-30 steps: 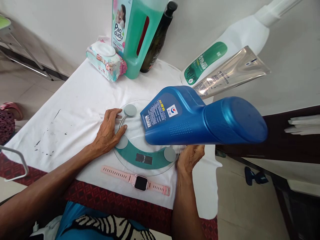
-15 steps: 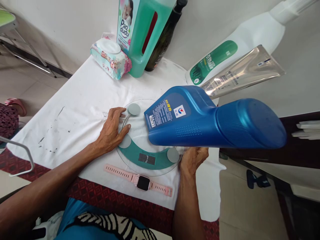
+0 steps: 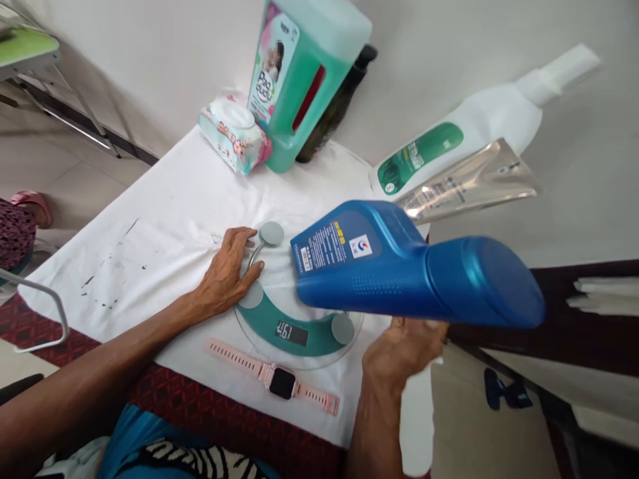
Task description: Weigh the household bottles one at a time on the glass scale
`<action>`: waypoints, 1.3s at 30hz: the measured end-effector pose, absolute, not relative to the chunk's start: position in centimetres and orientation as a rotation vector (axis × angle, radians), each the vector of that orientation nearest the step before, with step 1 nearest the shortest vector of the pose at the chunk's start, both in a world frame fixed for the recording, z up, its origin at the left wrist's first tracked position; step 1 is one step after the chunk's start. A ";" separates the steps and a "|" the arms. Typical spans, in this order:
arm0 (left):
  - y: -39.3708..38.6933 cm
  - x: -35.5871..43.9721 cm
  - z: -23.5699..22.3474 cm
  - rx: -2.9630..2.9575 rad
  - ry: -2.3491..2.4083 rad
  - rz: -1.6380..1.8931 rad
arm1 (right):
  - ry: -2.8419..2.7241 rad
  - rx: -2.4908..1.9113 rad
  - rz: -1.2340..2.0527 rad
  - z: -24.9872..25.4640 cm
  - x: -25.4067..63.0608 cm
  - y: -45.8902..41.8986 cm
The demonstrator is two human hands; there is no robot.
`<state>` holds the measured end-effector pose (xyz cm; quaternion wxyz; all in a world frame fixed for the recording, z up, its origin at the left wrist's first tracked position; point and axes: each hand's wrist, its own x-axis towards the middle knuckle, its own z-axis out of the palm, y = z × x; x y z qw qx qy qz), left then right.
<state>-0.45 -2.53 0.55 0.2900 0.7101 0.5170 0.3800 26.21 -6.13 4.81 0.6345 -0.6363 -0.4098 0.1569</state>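
A round glass bathroom scale (image 3: pixel 264 322) with a green band lies on the white cloth. Its small display (image 3: pixel 292 332) shows digits. Upright on the glass stands a blue bottle (image 3: pixel 369 266) with a wide ribbed cap. My left hand (image 3: pixel 224 276) rests at the scale's left edge, thumb and fingers apart, holding nothing. To the right of the scale is my right hand (image 3: pixel 404 352), close below the bottle in view; the bottle hides part of its fingers. A pink smartwatch (image 3: pixel 282 382) lies flat along the near side of the scale.
At the back stand a wet-wipes pack (image 3: pixel 234 136), a green detergent jug (image 3: pixel 294 86) and a dark pump bottle (image 3: pixel 334 116). Back right are a white bottle (image 3: pixel 479 126) and a silver tube (image 3: pixel 464 186). A wall borders the table; another person's foot (image 3: pixel 34 203) shows at far left.
My right hand has moved right, away from the scale's edge. Digits now fill the display, where only a small mark showed before. My left hand stays at the scale's edge.
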 end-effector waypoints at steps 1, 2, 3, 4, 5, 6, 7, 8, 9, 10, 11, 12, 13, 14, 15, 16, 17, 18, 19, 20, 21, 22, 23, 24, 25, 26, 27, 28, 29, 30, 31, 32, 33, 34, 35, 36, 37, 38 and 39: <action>-2.6 -0.4 0.5 1.889 1.368 1.027 | -0.953 -1.372 0.348 6.0 25.5 -6.1; -2.7 -0.4 0.4 1.885 1.357 1.047 | -0.975 -1.301 0.341 7.0 24.9 -6.0; -2.8 -0.3 0.2 1.883 1.347 1.070 | -0.999 -1.253 0.341 8.0 24.2 -5.9; -2.9 -0.3 0.1 1.882 1.338 1.091 | -1.021 -1.233 0.351 8.8 23.5 -5.8; -2.9 -0.2 0.1 1.879 1.335 1.110 | -1.031 -1.231 0.351 9.4 22.8 -5.6; -3.0 -0.2 0.0 1.870 1.334 1.119 | -1.028 -1.241 0.344 9.9 22.0 -5.5; -3.0 -0.1 0.0 1.861 1.337 1.127 | -1.014 -1.262 0.334 10.3 21.1 -5.4; -3.0 -0.1 0.0 1.849 1.341 1.133 | -0.993 -1.293 0.322 10.5 20.3 -5.3; -3.0 0.0 0.0 1.837 1.342 1.138 | -0.965 -1.334 0.304 10.6 19.5 -5.3; -3.1 0.0 0.0 1.825 1.340 1.144 | -0.929 -1.380 0.271 10.7 18.8 -5.3; -3.1 0.0 0.1 1.814 1.335 1.151 | -0.889 -1.430 0.238 10.8 18.3 -5.2; -3.2 0.1 0.1 1.804 1.329 1.158 | -0.854 -1.473 0.208 10.9 17.9 -5.2; -3.2 0.1 0.0 1.794 1.325 1.168 | -0.826 -1.502 0.190 11.0 17.7 -5.0; -3.2 0.2 0.0 1.785 1.323 1.180 | -0.810 -1.515 0.189 11.1 17.6 -4.8; -3.2 0.3 -0.1 1.777 1.325 1.193 | -0.805 -1.510 0.198 11.3 17.6 -4.4; -3.3 0.3 -0.2 1.771 1.326 1.205 | -0.813 -1.488 0.213 11.5 17.7 -3.8; -3.3 0.4 -0.3 1.766 1.326 1.215 | -0.830 -1.449 0.221 11.7 17.7 -3.1; -3.3 0.5 -0.4 1.761 1.326 1.221 | -0.854 -1.395 0.227 11.9 17.8 -2.1; -3.3 0.5 -0.5 1.759 1.326 1.221 | -0.885 -1.334 0.236 12.0 17.7 -1.0; -3.3 0.5 -0.6 1.758 1.325 1.218 | -0.916 -1.269 0.250 12.0 17.6 0.4; -3.3 0.5 -0.6 1.759 1.323 1.216 | -0.944 -1.208 0.273 11.9 17.5 1.8; -3.3 0.5 -0.5 1.760 1.322 1.216 | -0.968 -1.160 0.309 11.7 17.2 3.3; -3.3 0.5 -0.5 1.762 1.320 1.218 | -0.984 -1.125 0.345 11.5 17.0 4.9; -3.3 0.5 -0.4 1.765 1.318 1.222 | -0.997 -1.102 0.380 11.2 16.8 6.4; -3.3 0.5 -0.3 1.768 1.316 1.225 | -1.009 -1.089 0.409 10.9 16.6 8.0; -3.3 0.5 -0.2 1.769 1.315 1.224 | -1.023 -1.083 0.435 10.7 16.4 9.4; -3.3 0.5 -0.2 1.767 1.316 1.221 | -1.042 -1.084 0.454 10.6 16.3 10.7; -3.3 0.5 -0.2 1.764 1.316 1.215 | -1.067 -1.086 0.468 10.6 16.3 12.0; -3.3 0.5 -0.2 1.758 1.317 1.208 | -1.102 -1.086 0.480 10.7 16.2 13.1; -3.3 0.6 -0.3 1.749 1.320 1.204 | -1.142 -1.080 0.493 10.9 16.3 14.1; -3.3 0.6 -0.3 1.740 1.323 1.204 | -1.183 -1.071 0.502 11.1 16.3 15.0; -3.3 0.7 -0.4 1.732 1.326 1.209 | -1.223 -1.060 0.514 11.2 16.3 15.7; -3.3 0.7 -0.5 1.726 1.327 1.214 | -1.251 -1.045 0.527 11.1 16.2 16.4; -3.3 0.8 -0.6 1.721 1.328 1.217 | -1.263 -1.030 0.544 10.9 16.2 16.9; -3.3 0.8 -0.7 1.714 1.332 1.216 | -1.263 -1.020 0.564 10.6 16.2 17.4; -3.4 0.8 -0.7 1.706 1.339 1.211 | -1.252 -1.014 0.590 10.1 16.2 17.7; -3.4 0.9 -0.8 1.700 1.346 1.201 | -1.233 -1.009 0.618 9.5 16.2 18.1; -3.4 0.9 -0.8 1.695 1.352 1.191 | -1.212 -1.007 0.646 8.9 16.2 18.3; -3.4 0.9 -0.8 1.695 1.356 1.183 | -1.199 -1.008 0.671 8.4 16.3 18.6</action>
